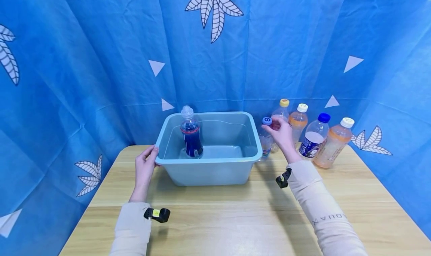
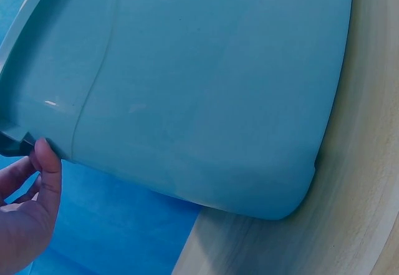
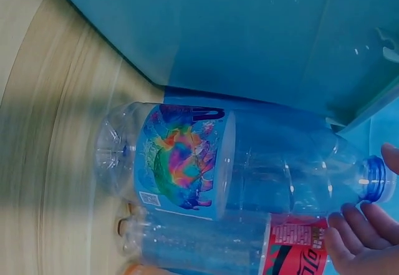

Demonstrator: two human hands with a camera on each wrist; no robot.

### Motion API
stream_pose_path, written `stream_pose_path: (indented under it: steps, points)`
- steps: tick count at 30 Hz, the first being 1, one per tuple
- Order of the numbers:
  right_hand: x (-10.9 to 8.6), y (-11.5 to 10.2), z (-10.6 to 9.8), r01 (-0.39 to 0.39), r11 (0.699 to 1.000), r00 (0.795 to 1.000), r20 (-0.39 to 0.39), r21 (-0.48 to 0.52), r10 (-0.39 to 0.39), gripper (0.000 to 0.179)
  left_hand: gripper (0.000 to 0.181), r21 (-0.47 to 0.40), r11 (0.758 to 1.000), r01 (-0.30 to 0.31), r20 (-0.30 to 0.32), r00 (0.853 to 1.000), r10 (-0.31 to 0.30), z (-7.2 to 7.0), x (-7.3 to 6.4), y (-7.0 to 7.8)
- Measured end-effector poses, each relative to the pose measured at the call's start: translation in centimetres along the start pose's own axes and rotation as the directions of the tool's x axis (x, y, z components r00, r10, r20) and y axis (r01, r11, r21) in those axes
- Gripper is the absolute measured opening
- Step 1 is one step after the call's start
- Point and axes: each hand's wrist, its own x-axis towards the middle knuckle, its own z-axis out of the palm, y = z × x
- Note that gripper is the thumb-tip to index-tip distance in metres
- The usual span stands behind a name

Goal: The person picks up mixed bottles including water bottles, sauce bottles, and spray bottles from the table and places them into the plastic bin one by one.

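Observation:
A light blue plastic tub [image 1: 207,173] stands on the table, with a dark blue-labelled bottle [image 1: 192,138] upright inside it toward the left. My left hand [image 1: 146,164] grips the tub's left rim, thumb [image 2: 48,169] on the edge. On the other side, my right hand [image 1: 282,134] pinches the blue cap of a clear empty bottle [image 3: 274,163] between thumb and fingers. That bottle is upright beside the tub's right wall, its label [image 3: 184,159] colourful. Right behind it is a clear bottle with a red label [image 3: 296,247], partly hidden by my hand.
Several more bottles stand at the right: one with a yellow cap [image 1: 284,103], an orange-labelled one [image 1: 297,121], one with a dark blue cap [image 1: 313,140] and a white-capped one [image 1: 333,147]. A blue curtain [image 1: 215,72] hangs behind the wooden table [image 1: 208,218].

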Motion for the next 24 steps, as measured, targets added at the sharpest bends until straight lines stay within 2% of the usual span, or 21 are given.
stream_pose_path:
  steps: [12, 24]
  points:
    - [0.11, 0.56, -0.06, -0.055, 0.998, 0.998, 0.037, -0.022, 0.056, 0.045, 0.042, -0.007, 1.0, -0.002, 0.003, 1.0, 0.002, 0.06, -0.14, 0.29]
    - [0.0, 0.83, -0.21, -0.028, 0.997, 0.998, 0.046, -0.076, 0.032, 0.041, 0.042, 0.001, 1.0, 0.018, 0.002, 1.0, -0.018, 0.02, -0.03, 0.08]
